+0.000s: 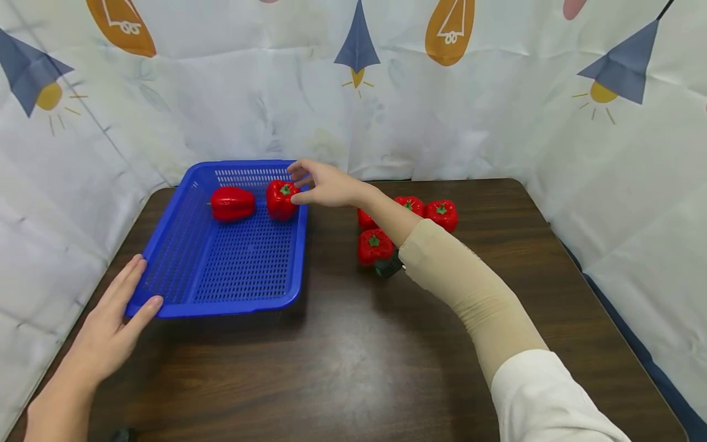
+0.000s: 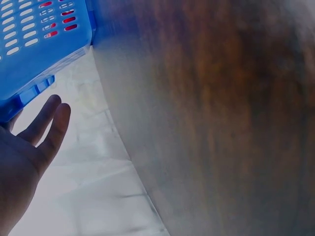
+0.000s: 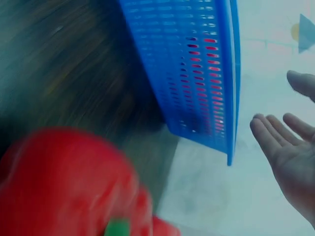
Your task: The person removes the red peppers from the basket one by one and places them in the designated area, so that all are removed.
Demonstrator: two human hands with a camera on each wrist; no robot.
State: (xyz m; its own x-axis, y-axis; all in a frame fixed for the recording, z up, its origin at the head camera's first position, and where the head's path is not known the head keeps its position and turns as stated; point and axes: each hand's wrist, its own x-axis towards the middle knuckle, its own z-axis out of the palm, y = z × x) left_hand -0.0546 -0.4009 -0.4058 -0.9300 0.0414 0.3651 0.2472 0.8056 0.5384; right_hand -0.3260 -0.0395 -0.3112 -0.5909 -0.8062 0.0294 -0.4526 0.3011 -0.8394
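Note:
A blue plastic basket (image 1: 302, 264) stands on the left of the table, with two red bell peppers inside. One bell pepper (image 1: 232, 204) lies on its side; the other bell pepper (image 1: 280, 204) shows its green stem near the right wall. Over that wall reaches my right hand (image 1: 331, 185), right by the second pepper. In the right wrist view this hand is empty, its fingers spread and lightly bent. My left hand (image 1: 105, 337) touches the basket's near left corner, thumb and fingers straight on either side of it.
Several more red bell peppers (image 1: 375, 247) sit grouped on the dark wooden table (image 1: 353, 368), partly behind the right forearm. A small black device (image 1: 389, 265) is at the right wrist. Patterned white cloth (image 1: 221, 98) hangs around the table's back and sides.

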